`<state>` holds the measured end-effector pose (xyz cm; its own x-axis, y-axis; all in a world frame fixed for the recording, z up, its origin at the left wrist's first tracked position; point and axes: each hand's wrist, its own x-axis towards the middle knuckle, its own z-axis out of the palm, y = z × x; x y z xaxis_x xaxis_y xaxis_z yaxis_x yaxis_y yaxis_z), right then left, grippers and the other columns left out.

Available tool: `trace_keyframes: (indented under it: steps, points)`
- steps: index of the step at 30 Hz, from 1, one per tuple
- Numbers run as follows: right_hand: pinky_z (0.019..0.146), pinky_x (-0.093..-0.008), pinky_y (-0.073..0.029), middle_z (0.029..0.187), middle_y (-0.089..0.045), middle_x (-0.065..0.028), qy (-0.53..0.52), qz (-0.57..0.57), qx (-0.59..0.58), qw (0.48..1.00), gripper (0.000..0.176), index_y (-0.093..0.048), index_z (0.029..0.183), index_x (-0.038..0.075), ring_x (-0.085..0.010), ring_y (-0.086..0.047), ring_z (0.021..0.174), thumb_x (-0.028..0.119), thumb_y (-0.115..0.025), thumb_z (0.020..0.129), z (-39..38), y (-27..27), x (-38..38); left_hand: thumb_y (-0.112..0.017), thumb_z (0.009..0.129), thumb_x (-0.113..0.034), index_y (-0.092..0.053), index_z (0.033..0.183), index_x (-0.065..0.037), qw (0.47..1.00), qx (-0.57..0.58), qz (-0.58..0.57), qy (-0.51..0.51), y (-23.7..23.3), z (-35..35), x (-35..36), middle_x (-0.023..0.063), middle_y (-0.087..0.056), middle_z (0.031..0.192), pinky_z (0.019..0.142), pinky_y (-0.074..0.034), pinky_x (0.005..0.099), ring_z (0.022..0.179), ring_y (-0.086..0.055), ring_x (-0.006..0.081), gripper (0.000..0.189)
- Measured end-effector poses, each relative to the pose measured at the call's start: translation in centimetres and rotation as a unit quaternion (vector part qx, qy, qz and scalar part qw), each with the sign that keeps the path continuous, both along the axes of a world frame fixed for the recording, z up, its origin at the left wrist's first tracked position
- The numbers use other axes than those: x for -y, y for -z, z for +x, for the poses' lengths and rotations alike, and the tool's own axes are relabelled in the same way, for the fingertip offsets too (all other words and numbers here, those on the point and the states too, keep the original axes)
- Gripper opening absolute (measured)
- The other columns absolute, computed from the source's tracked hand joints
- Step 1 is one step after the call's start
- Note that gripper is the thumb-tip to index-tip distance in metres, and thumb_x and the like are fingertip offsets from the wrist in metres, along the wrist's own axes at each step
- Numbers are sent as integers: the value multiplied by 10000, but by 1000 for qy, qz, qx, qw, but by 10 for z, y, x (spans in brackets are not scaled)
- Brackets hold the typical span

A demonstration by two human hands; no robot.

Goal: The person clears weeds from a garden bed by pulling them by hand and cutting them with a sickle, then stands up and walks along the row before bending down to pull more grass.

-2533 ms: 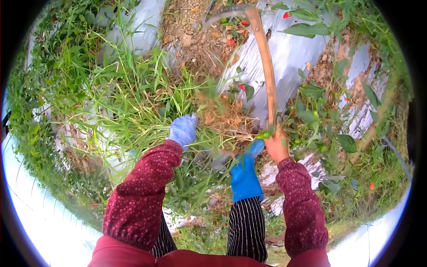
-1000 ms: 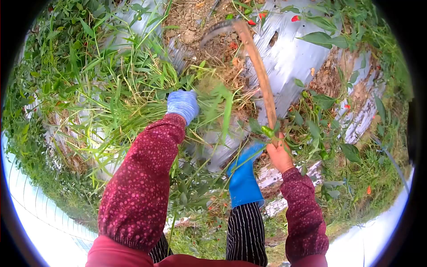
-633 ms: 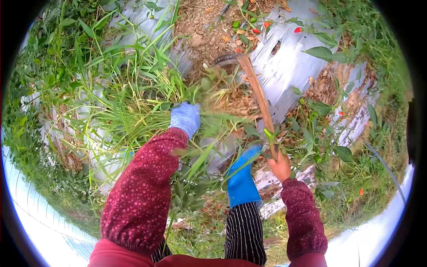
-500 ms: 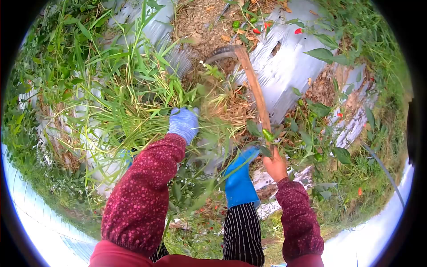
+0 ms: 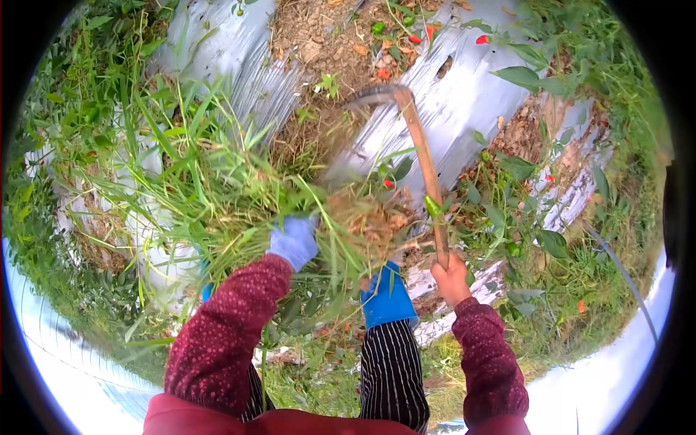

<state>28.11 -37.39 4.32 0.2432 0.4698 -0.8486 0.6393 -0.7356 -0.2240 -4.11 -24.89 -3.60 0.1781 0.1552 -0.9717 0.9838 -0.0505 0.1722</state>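
Note:
My left hand [image 5: 295,243], in a light blue glove, is closed round a thick bunch of long green grass [image 5: 217,185]. The blades fan out to the left; brownish, blurred stalks or roots [image 5: 366,221] lie to the right of the glove. Bare and wrapped round the lower end of a wooden handle, my right hand [image 5: 452,280] holds a sickle [image 5: 419,148]. Its curved dark blade [image 5: 373,95] points left, above a strip of soil and low weeds. A green pepper [image 5: 433,206] overlaps the handle just above my right hand.
Silvery plastic mulch [image 5: 475,94] covers the beds on both sides of a bare soil strip [image 5: 315,40]. Pepper plants [image 5: 518,170] with red and green fruit grow at the right. My blue boot [image 5: 390,301] stands between my arms. A dark hose or rod [image 5: 623,272] runs at far right.
My left hand has drawn the grass bunch slightly toward me, uncovering more soil and mulch ahead. The sickle and my right hand have shifted a little downward and right.

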Motion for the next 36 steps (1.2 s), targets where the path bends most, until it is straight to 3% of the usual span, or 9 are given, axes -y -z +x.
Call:
trace_keyframes:
  steps: [7,13,19,22,24,27,30,31,36]
  points:
    - [432,-246,-399,642,-526,2,359,55,-103,926,121,-552,933,38,-62,-482,498,50,-569,814,-76,18,-18,-786,630,-388,-160,1418,-68,975,-41,198,-98,36,15,-92,206,-560,1132,869,-474,421,1019,-578,335,1056]
    - [474,-247,-414,665,-533,-1,348,93,-101,927,109,-570,918,27,-58,-480,539,56,-575,813,-84,26,0,-747,696,-448,66,1440,-42,983,-71,110,-132,77,35,-123,245,-512,1225,955,-422,369,1100,-545,318,1174]
    - [583,-269,-436,715,-543,-10,257,77,-116,956,168,-577,953,-5,-80,-490,642,81,-580,809,-72,34,-19,-688,731,-441,-575,1168,8,993,-48,4,-111,101,32,-132,199,-556,1212,957,-424,358,1117,-544,310,636]
    - [694,-313,-463,859,-601,-94,126,28,-130,983,366,-547,1170,19,-169,-561,735,138,-558,824,-46,47,-30,-676,735,-436,-551,1192,15,998,36,-33,44,179,9,-113,203,-546,1224,954,-426,363,1117,-543,317,654]
    - [758,-355,-462,947,-608,-154,67,-15,-85,994,445,-501,1247,58,-272,-587,816,191,-550,825,-44,50,-50,-668,742,-420,-565,1182,1,999,-19,10,-23,142,18,-128,202,-547,1223,949,-430,367,1124,-537,322,618]
    - [752,-407,-462,961,-603,-194,50,29,-62,996,417,-501,1198,81,-356,-587,843,243,-550,817,-37,52,-65,-549,837,-317,-599,1162,-73,969,57,6,241,127,22,-132,190,-570,1191,937,-439,392,1113,-544,331,410]
    - [734,-425,-465,923,-611,-209,54,50,-60,995,415,-497,1190,84,-371,-595,835,235,-551,808,-36,52,-74,-530,843,-270,-614,1133,-83,981,29,64,183,116,15,-128,192,-595,1141,913,-450,417,1076,-565,341,355]
    - [716,-419,-469,894,-613,-203,30,-15,-18,999,408,-503,1177,75,-370,-596,806,216,-562,798,-30,47,-65,-539,833,-251,-625,1099,-69,995,-42,56,-66,109,13,-129,193,-613,1099,889,-462,430,1047,-578,352,333]
    - [545,-300,-432,670,-533,-51,33,24,-34,999,189,-524,962,19,-130,-475,585,96,-562,795,-6,2,34,-557,834,-299,-619,1060,-82,985,52,148,-74,54,0,-79,187,-653,916,749,-516,422,844,-632,353,319]
